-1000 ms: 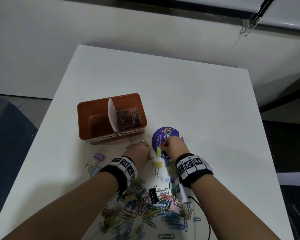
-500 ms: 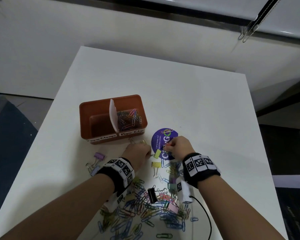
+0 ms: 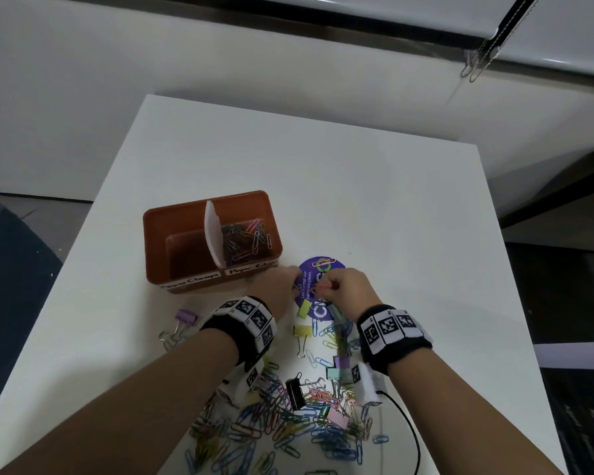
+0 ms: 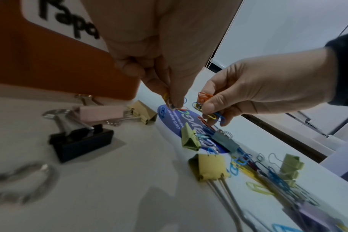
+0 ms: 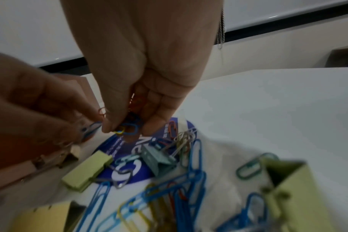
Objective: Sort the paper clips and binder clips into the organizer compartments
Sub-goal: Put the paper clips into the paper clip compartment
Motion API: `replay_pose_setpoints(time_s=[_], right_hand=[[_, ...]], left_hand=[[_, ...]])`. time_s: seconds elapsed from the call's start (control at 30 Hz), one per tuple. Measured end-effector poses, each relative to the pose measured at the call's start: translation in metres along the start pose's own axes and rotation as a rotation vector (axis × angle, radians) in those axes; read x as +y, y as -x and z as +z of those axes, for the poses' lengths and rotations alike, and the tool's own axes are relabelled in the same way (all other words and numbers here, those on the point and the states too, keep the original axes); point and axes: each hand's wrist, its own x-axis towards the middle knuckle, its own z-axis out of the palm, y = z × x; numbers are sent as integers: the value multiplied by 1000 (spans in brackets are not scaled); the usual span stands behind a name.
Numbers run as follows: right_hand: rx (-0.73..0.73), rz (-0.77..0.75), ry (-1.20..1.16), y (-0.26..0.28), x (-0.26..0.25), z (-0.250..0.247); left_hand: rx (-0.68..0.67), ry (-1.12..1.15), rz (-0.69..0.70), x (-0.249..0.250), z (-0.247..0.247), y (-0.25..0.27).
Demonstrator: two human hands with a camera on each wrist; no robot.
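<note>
The orange organizer (image 3: 158,248) has a white divider (image 3: 212,231); its right compartment holds several paper clips (image 3: 251,234), and its left one looks bare. My left hand (image 3: 290,281) (image 4: 174,103) pinches a few paper clips (image 4: 167,96) just in front of the organizer. Close beside it, my right hand (image 3: 323,287) (image 5: 125,128) grips a small bunch of coloured paper clips (image 4: 206,97) (image 5: 131,127) over a purple round disc (image 3: 335,265). A pile of paper clips (image 3: 288,426) and binder clips, such as a yellow one (image 3: 302,330) and a black one (image 3: 295,394), lies under my wrists.
A purple binder clip (image 3: 186,317) lies left of my left wrist. A pink one (image 4: 101,112) and a black one (image 4: 81,142) sit by the organizer's front wall. A black cable (image 3: 408,430) trails from my right wrist. The white table (image 3: 357,186) stretches beyond the organizer.
My left hand has shifted right and forward, up to the purple disc and next to my right hand. My right hand has stayed over the disc.
</note>
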Motion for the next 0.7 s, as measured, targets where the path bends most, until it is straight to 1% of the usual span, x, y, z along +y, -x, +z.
replay_pose_setpoints(time_s=[0.1, 0.2, 0.27, 0.37, 0.47, 0.57, 0.7], right_hand=[[-22, -11, 66, -3, 4, 6], [-75, 13, 121, -4, 17, 2], [-80, -4, 154, -3, 24, -2], [-89, -46, 113, -2, 26, -2], [-137, -81, 147, -2, 25, 3], [-160, -65, 231, -4, 24, 9], [-209, 23, 324, -12, 16, 12]], left_hand=[[-33, -69, -40, 0, 3, -14], [-74, -120, -77, -1, 8, -24], [-84, -141, -97, -2, 13, -29], [-75, -117, -146, -5, 19, -33], [-56, -82, -167, -6, 23, -36], [-60, -65, -154, -8, 24, -37], [-85, -75, -112, -8, 25, -38]])
